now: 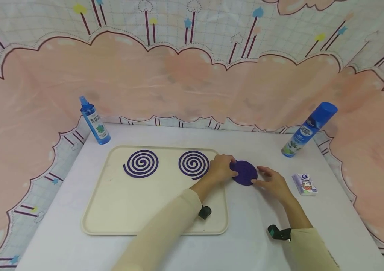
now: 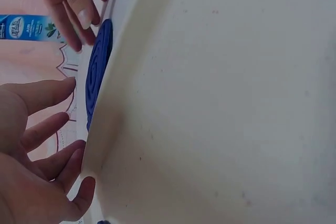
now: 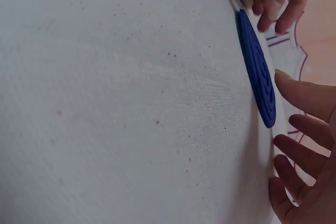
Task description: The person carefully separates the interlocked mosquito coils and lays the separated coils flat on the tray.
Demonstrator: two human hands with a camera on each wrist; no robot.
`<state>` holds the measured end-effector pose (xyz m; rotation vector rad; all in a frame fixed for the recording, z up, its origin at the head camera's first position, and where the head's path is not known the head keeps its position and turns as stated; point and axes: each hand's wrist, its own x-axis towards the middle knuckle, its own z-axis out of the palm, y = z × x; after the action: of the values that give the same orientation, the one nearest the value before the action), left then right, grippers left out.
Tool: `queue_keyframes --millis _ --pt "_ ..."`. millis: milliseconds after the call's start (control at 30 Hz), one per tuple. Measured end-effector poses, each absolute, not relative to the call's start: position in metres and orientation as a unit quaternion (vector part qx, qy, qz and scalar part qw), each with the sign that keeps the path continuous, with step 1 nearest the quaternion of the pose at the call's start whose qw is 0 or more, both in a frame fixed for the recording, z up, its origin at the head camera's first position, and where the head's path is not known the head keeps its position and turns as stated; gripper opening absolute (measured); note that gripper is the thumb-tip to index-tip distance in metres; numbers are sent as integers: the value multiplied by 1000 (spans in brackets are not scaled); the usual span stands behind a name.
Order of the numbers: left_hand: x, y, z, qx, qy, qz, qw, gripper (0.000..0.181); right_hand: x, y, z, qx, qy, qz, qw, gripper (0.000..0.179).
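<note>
Both sides of dark-blue coil [image 1: 245, 173]: left hand [image 1: 220, 168], right hand [image 1: 273, 182], fingers spread
Spray can [image 1: 308, 130] label: "AIR" legible
Bottle [image 1: 95, 122] label: too small to read

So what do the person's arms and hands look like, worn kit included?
Cream fabric left sleeve and matching cream right sleeve, both ending short of the hand. A small black blocky device sits by the left sleeve's end, a second black device by the right's. Ungloved left hand and right hand. No cables discernible.
</note>
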<state>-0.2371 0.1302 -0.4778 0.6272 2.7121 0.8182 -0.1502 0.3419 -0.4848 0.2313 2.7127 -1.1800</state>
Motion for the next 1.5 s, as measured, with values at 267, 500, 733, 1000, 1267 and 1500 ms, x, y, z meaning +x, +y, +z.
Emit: queue_keyframes --millis 267,500,733,1000,1267,1500 --pt "-232 139 -481 200 942 239 123 51 -153 337 -488 76 916 -387 79 71" --pt "-227 140 -480 191 945 233 124 56 -156 331 -489 70 917 -388 67 69" --pt "-222 138 -480 199 942 238 129 61 -155 326 -489 73 905 -414 62 64" --pt "-220 137 -479 206 940 241 128 61 -156 325 -487 104 908 -404 48 60" --pt "-220 137 -482 214 933 262 119 60 -155 328 -486 107 902 -415 44 53" --pt "-222 138 -484 212 930 270 129 61 -153 329 -483 100 886 -451 41 51"
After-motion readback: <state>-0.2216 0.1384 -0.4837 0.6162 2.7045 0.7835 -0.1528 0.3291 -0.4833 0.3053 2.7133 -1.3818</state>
